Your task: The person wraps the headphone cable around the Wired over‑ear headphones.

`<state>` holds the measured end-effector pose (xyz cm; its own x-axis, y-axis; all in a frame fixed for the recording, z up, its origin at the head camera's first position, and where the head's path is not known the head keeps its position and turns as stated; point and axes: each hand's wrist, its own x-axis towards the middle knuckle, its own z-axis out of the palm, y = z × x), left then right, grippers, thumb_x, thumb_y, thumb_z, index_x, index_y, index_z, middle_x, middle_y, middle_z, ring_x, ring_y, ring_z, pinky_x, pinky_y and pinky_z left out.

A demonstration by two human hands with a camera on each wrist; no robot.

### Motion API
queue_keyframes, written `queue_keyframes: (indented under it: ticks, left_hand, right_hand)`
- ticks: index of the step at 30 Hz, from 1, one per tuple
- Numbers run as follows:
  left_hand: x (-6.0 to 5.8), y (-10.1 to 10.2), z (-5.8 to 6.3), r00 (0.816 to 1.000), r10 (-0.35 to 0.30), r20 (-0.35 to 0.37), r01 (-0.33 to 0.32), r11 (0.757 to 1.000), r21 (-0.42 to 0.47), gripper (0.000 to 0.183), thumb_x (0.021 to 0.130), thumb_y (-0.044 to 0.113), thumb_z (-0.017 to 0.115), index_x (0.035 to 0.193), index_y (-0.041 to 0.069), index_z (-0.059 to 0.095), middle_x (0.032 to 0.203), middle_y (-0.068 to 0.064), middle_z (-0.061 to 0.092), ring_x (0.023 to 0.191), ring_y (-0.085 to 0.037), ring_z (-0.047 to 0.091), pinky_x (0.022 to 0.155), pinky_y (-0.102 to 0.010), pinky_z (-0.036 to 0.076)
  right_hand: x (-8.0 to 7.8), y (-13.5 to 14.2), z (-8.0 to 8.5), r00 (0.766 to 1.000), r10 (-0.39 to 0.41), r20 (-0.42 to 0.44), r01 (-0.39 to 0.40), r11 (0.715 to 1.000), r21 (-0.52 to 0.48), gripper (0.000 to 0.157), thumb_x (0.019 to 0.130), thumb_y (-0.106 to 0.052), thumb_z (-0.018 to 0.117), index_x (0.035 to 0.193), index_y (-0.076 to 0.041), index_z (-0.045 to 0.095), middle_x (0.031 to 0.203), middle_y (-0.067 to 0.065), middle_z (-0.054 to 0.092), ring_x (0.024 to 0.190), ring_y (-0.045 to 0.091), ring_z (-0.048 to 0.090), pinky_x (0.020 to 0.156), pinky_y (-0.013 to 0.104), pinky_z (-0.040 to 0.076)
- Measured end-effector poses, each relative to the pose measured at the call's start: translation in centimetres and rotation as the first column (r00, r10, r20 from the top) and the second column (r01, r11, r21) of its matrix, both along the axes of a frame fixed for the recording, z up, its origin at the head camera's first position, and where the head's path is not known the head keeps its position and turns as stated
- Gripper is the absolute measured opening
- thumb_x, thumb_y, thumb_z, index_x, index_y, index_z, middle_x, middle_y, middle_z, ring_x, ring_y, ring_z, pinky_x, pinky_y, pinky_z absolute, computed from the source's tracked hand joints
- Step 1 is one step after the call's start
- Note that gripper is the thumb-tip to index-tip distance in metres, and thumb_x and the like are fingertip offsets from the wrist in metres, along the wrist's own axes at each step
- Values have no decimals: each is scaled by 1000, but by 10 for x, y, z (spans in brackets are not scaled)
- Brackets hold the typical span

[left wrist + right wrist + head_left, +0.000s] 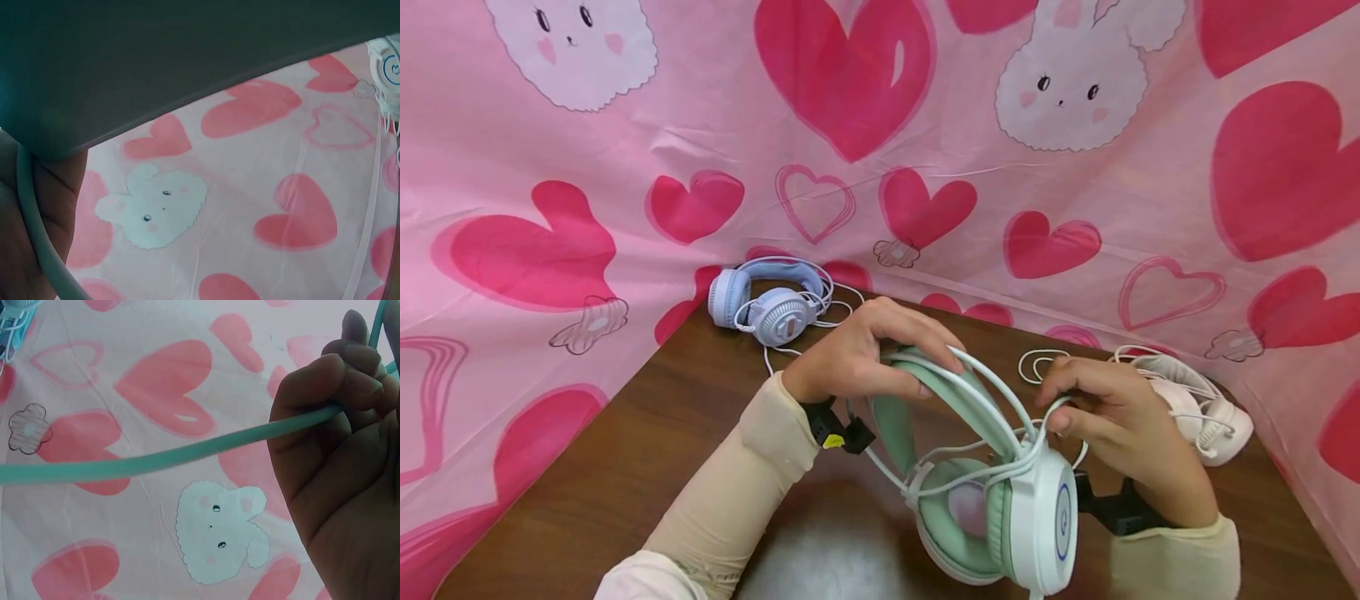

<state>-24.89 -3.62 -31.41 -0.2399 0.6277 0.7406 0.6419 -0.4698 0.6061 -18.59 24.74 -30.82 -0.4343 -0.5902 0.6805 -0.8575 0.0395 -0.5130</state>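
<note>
Mint-and-white headphones: left hand grips their headband, right hand pinches a cable; blue headphones sit beyond-left of them, white headphones beyond-right.

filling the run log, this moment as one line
left hand: grips green headset by headband | right hand: pinches cable | blue headset, white headset: on table

My left grip curls, fingers above thumb; to its right, my right grip pinches.
</note>
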Motion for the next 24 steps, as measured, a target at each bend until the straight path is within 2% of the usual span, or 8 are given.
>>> queue_keyframes:
  ticks: [6,11,13,16,18,20,23,24]
  left_hand:
    - [4,1,1,999,-38,31,37,999,32,23,74,-7,71,97,-6,71,103,-17,70,99,-32,65,74,-45,51]
    - [2,0,-1,997,-41,62,36,996,81,24,73,-7,67,98,-8,69,103,-21,68,97,-35,64,73,-48,51]
    - [0,0,-3,996,-36,78,29,995,94,25,74,-7,65,98,-9,69,103,-22,68,96,-36,64,72,-48,52]
    - [-4,1,-8,993,-28,112,16,994,110,23,75,-5,65,98,-8,69,103,-21,68,97,-37,63,73,-46,51]
    - [-6,3,-11,990,-23,142,4,992,128,23,77,-4,64,99,-5,70,103,-18,69,96,-38,63,75,-45,51]
    - [-8,4,-14,984,-15,175,-12,989,151,24,78,-3,63,99,2,74,103,-13,70,98,-37,62,78,-43,51]
    - [-8,7,-16,973,-7,232,-37,982,185,33,79,-2,61,102,16,77,103,-7,70,99,-35,62,80,-40,51]
    - [-7,9,-17,967,0,254,-51,980,194,36,79,-2,60,103,19,77,104,-6,70,99,-34,63,80,-39,52]
  right_hand:
    - [2,-9,4,999,42,-26,-42,999,-10,29,90,-28,64,86,0,62,72,1,52,66,8,46,55,19,35]
    - [-1,-15,6,995,91,-46,-91,996,-9,27,94,-27,59,86,-1,62,72,1,51,66,8,46,55,19,35]
    - [-4,-17,5,993,114,-43,-114,993,-3,27,96,-26,56,86,-2,61,72,1,50,66,8,45,56,19,35]
    - [-9,-17,1,989,151,6,-151,989,-8,27,99,-24,53,87,-1,61,74,3,51,67,11,46,58,21,36]
    - [-12,-13,-4,986,153,59,-153,988,-11,27,100,-23,51,88,-1,61,76,5,51,69,13,47,58,24,38]
    - [-14,-8,-9,986,116,120,-116,993,-4,24,101,-20,50,90,-3,63,80,5,54,71,14,49,60,26,40]
    - [-20,-3,-15,985,95,142,-95,995,-5,23,103,-12,45,92,-4,64,82,5,56,73,15,51,62,28,41]
    - [-20,-4,-15,985,70,156,-69,998,-14,22,102,-4,44,91,-3,63,81,6,56,72,15,51,62,28,41]
